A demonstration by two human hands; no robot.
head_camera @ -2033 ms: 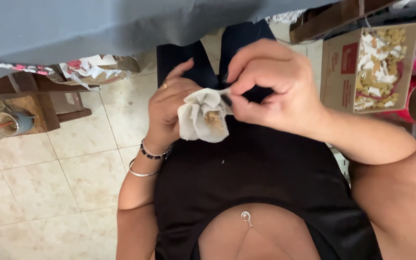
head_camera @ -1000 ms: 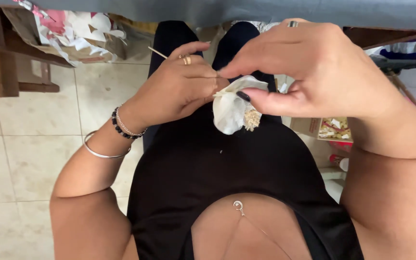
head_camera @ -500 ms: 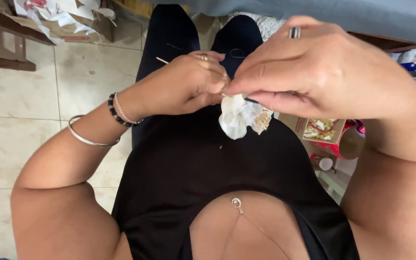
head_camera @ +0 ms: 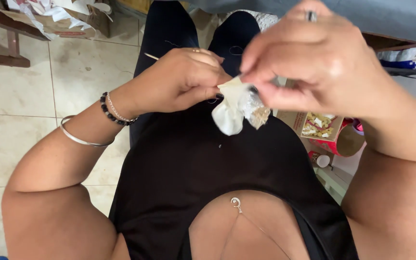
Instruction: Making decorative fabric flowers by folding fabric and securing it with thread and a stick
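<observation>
The left hand (head_camera: 184,79) and the right hand (head_camera: 314,72) meet in the air above the lap. Both grips are pressed together, pinching the top of a small white cloth flower (head_camera: 234,108). A thin stick (head_camera: 151,56) pokes out behind the left grip. The flower hangs just under the two grips, with a brownish bit on its right side.

The step in hand looks like folding or twisting the top of the flower. The next move likely needs small, careful finger turns so the cloth does not slip out.

Below the grips there is only the black dress (head_camera: 203,168), so there is room to move. A box of small pieces (head_camera: 316,125) sits lower on the right, and the tiled floor (head_camera: 20,96) is far left
</observation>
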